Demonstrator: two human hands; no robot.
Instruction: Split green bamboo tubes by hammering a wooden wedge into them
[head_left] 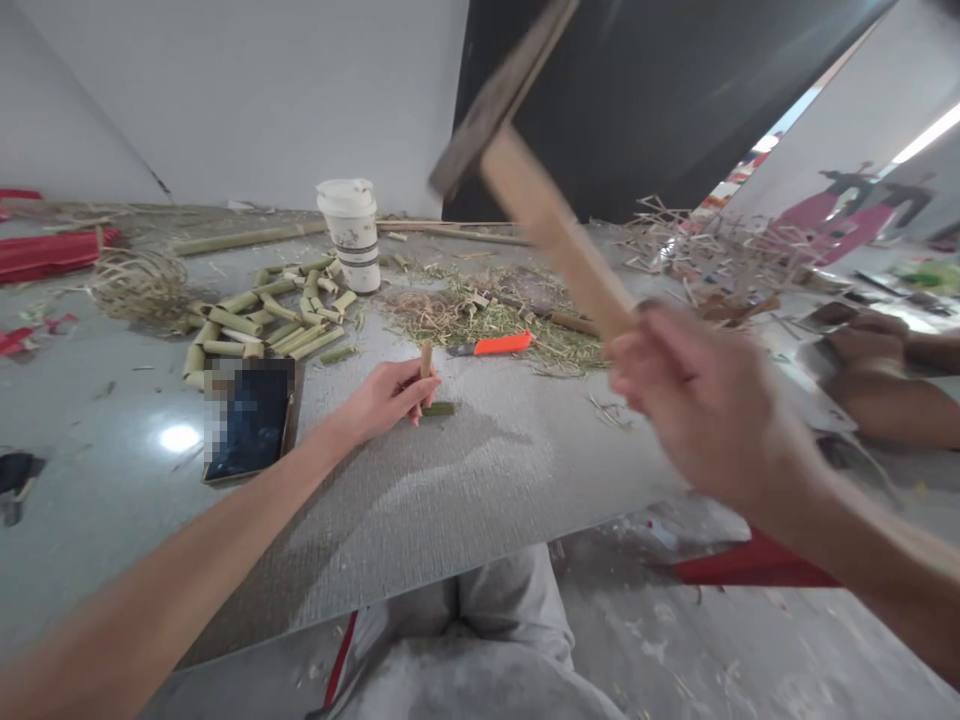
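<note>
My left hand point(396, 392) is closed around a short light wooden rod point(427, 358) that stands upright. Its lower end is hidden by my fingers. Just beneath, a piece of green bamboo point(439, 409) lies on the table, partly covered by the fingertips. High on the right, my right hand point(697, 385) grips the wooden handle of a hammer point(559, 225), blurred by motion. The dark metal head is up above the table, well apart from the rod. Beyond my left hand lies a knife with an orange handle point(504, 343).
Several cut bamboo pieces point(240, 322) lie left, near a white paper cup point(352, 240) and a woven ball point(139, 285). A phone point(255, 420) is beside my left forearm. Green shavings point(442, 310) lie behind the knife. Another person's hands point(866, 350) rest at right.
</note>
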